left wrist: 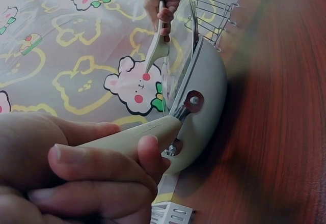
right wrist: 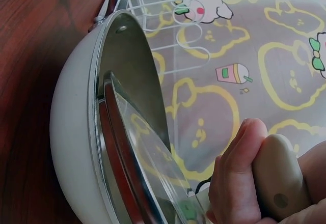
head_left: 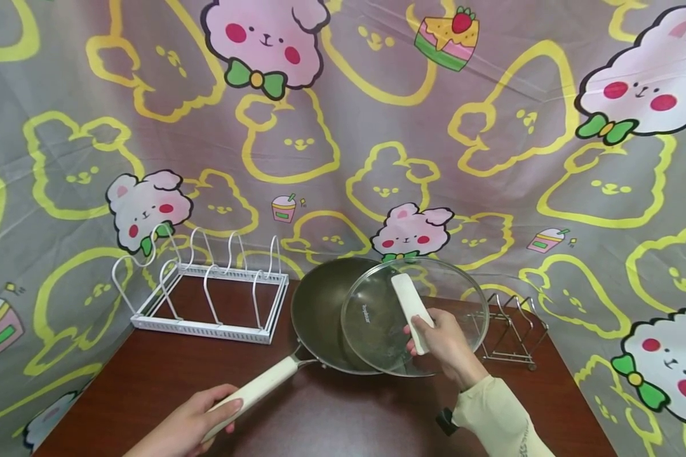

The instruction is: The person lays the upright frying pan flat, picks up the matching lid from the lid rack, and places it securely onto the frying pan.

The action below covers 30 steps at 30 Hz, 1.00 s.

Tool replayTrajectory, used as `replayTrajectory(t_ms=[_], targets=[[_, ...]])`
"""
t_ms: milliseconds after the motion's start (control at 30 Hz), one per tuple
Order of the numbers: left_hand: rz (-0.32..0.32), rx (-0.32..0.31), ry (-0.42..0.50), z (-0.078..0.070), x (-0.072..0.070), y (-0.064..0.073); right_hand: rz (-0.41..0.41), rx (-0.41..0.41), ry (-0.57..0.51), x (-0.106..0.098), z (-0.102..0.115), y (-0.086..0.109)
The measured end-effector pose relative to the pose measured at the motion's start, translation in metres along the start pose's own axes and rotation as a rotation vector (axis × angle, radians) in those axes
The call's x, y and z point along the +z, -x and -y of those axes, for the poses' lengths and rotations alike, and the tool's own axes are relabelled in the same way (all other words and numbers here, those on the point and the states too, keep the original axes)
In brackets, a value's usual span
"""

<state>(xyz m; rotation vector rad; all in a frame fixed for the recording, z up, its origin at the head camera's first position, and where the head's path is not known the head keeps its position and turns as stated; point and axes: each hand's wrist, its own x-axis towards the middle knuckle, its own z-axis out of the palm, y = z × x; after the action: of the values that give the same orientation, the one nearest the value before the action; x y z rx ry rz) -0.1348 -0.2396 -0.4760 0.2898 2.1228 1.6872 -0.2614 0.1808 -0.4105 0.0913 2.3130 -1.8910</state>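
Note:
A deep wok (head_left: pixel 320 317) with a dark inside and a pale outside stands on the table. My left hand (head_left: pixel 197 416) grips the end of its long cream handle (head_left: pixel 265 381). A round glass lid (head_left: pixel 371 317) with a metal rim overlaps the right part of the wok, tilted at its rim in the right wrist view. My right hand (head_left: pixel 443 339) holds the lid by its cream bar handle (head_left: pixel 406 298), fingers curled round the lower end. The wok's pale side (right wrist: pixel 76 122) shows in the right wrist view.
A white rack (head_left: pixel 206 330) with several upright loops stands at the back left. At the right is a small chrome wire rack (head_left: pixel 514 336), partly behind the lid. The brown table (head_left: pixel 331 419) meets a patterned cloth (head_left: pixel 343 158) at the back.

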Motion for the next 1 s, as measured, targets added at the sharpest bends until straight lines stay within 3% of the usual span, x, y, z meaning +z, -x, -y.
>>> replayTrajectory(t_ms=[1000], targets=[[-0.008,-0.035,-0.03,-0.006,0.0,0.001,0.008,0.011,-0.018,0.012,0.002,-0.001]])
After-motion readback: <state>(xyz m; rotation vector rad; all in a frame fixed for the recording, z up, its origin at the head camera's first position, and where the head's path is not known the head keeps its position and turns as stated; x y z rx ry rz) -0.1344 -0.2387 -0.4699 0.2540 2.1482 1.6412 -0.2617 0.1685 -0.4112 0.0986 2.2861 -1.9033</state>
